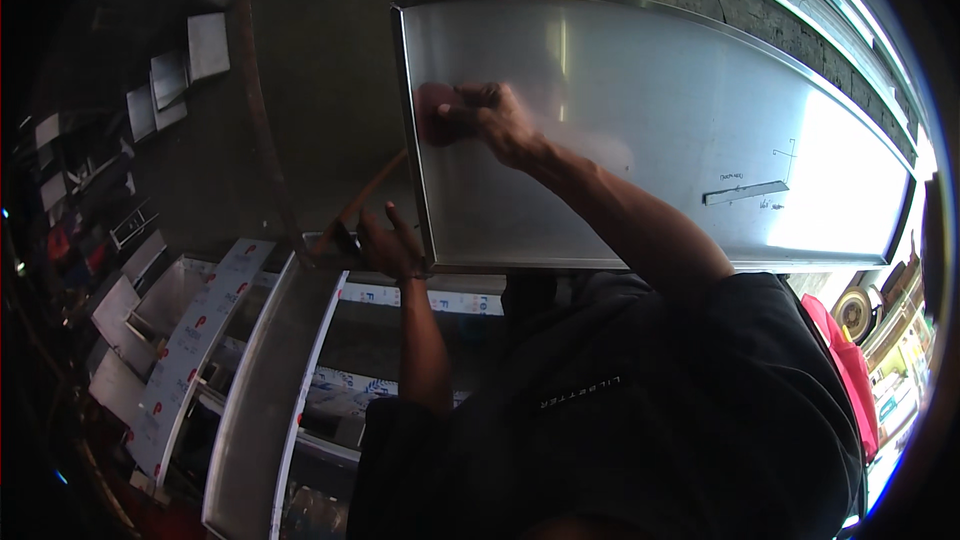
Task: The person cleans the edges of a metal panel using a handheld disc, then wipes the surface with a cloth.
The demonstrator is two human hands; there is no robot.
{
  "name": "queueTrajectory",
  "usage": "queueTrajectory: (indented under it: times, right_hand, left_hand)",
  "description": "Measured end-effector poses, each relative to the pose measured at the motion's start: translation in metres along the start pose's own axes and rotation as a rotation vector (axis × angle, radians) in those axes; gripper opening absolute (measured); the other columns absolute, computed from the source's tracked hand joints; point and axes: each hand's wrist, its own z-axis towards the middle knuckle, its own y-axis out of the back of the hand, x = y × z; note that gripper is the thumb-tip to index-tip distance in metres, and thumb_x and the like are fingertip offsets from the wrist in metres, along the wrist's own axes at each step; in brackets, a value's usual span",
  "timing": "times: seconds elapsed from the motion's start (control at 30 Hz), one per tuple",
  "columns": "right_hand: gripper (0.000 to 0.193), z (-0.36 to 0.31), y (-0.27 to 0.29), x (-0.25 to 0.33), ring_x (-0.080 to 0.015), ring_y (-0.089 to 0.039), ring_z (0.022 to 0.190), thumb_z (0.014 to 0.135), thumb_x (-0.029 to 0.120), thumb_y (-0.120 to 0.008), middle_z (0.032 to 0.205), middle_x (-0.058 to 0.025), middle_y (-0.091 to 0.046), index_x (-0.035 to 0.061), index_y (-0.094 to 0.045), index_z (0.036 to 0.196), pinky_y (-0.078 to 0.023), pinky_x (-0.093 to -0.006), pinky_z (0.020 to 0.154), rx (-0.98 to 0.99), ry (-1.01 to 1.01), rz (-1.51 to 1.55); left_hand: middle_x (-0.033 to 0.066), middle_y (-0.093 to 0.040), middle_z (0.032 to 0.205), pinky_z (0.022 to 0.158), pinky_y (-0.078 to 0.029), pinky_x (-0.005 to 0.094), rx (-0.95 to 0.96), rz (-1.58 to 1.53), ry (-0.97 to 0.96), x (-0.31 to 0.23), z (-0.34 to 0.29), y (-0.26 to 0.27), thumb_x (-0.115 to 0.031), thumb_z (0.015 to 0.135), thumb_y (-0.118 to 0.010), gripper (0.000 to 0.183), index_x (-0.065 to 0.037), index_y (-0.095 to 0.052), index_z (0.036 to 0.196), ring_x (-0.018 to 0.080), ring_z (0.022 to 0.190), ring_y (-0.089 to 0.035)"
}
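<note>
A large shallow stainless steel tray [600, 90] with raised edges lies in front of me. My right hand [490, 125] is closed on a reddish-brown abrasive pad [433, 120], pressed to the metal near the tray's left edge. That forearm reaches across the sheet from the right. Beside the tray's near left corner is my left hand [390, 245], its fingers apart and nothing visibly gripped. A small dark object [345, 238] shows next to those fingers; I cannot make out what it is. A cut slot [745, 192] with pen marks around it is on the tray's right part.
Long metal panels [250, 400] and a strip with printed protective film [190, 370] lie at the lower left. Several metal plates [208, 45] are on the floor at far left. A thin wooden stick [375, 185] leans by the tray. Bright pink cloth [845, 370] hangs at the right.
</note>
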Motion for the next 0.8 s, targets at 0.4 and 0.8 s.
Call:
queueTrajectory:
  times: [0.4,0.8]
  right_hand:
    - [0.027,-0.055,-0.007,-0.054,-0.0219,-0.074,0.092,0.093,0.012,-0.072,0.096,-0.014,-0.077,-0.0066,-0.072,0.113,-0.058,-0.0385,0.087,0.097,-0.117,-0.448]
    - [0.033,-0.025,-0.003,-0.024,-0.0249,-0.073,0.096,0.094,0.011,-0.072,0.1,-0.0186,-0.075,-0.0131,-0.067,0.116,-0.058,-0.0374,0.09,0.028,-0.022,-0.207]
  left_hand:
    - [0.0202,-0.066,0.12,0.097,-0.048,0.0469,0.028,0.012,-0.016,-0.005,0.002,0.004,-0.053,0.099,-0.058,0.062,0.001,-0.06,0.131,0.0368,0.114,-0.062]
    - [0.0183,-0.068,0.116,0.092,-0.05,0.0466,-0.067,-0.032,-0.047,0.003,0.003,-0.006,-0.051,0.098,-0.06,0.061,0.0,-0.06,0.132,0.0354,0.109,-0.065]
